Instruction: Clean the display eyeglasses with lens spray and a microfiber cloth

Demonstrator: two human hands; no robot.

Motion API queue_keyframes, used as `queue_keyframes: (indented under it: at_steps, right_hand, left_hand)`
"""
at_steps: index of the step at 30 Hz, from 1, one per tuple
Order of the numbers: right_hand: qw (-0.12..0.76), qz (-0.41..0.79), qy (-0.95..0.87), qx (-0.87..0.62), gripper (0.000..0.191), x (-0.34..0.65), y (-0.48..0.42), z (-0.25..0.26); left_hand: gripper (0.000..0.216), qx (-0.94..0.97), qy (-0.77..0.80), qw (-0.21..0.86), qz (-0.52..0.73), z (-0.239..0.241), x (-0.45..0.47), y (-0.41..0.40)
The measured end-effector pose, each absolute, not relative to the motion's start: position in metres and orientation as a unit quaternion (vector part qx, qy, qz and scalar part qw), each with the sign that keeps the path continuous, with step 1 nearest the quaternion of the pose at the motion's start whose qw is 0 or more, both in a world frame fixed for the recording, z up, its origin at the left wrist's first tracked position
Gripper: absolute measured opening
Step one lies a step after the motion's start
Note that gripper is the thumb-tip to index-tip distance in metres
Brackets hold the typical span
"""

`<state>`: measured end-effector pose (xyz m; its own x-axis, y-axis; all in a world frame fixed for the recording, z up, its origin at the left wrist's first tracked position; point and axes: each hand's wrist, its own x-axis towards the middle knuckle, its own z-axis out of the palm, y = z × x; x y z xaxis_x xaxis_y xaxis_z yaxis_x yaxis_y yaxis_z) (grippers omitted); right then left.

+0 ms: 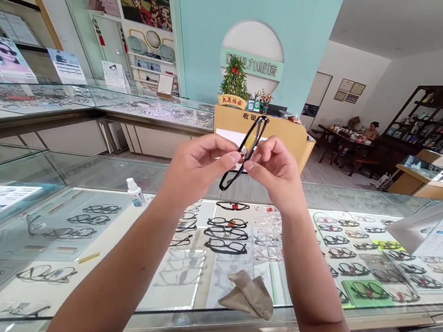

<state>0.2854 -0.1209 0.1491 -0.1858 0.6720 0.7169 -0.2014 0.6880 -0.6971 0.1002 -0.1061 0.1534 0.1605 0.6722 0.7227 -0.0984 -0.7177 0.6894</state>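
Observation:
A pair of black-framed eyeglasses (253, 147) is held up above the glass counter, turned nearly edge-on and tilted. My left hand (197, 166) pinches it from the left between thumb and fingers, near the middle of the frame. From the other side, my right hand (278, 175) has its thumb and curled fingers closed on the frame. The fingertips partly hide the lenses and bridge. Below the hands, a crumpled grey-brown cloth (249, 295) lies on the counter's near part. A small white spray bottle (135, 193) stands upright to the left of my left forearm.
Inside the glass display counter (173, 310) lie rows of eyeglasses (227, 234). A white folded sign (438, 225) stands on its right side. Beyond are another display case (164, 109) and a wooden cashier desk (263, 128) with a plant. A person (371, 131) sits at a far table.

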Motion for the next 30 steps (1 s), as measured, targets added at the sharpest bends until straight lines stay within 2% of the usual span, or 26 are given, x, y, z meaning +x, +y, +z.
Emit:
queue_keyframes:
  at_steps: [10,15,19,24,27,30]
  right_hand:
    - [0.665,0.276,-0.661,-0.212,0.03,0.292,-0.118,0.151]
    - [0.715,0.099,-0.638,-0.27,0.027,0.317,-0.114,0.156]
    - [0.713,-0.021,-0.63,-0.308,0.023,0.322,-0.115,0.156]
    - [0.735,-0.156,-0.555,-0.357,0.02,0.302,-0.132,0.152]
    - [0.75,-0.106,-0.565,-0.326,0.02,0.286,-0.143,0.148]
    - [0.723,-0.013,-0.61,-0.323,0.018,0.274,-0.145,0.146]
  left_hand:
    - [0.02,0.689,0.232,0.256,0.637,0.15,0.096,-0.102]
    - [0.024,0.723,0.272,0.222,0.595,0.153,0.074,-0.091]
    - [0.033,0.758,0.289,0.244,0.532,0.153,0.068,-0.086]
    - [0.033,0.734,0.263,0.263,0.568,0.15,0.079,-0.082]
    - [0.03,0.721,0.243,0.258,0.596,0.148,0.085,-0.084]
    - [0.029,0.728,0.23,0.262,0.59,0.149,0.088,-0.09]
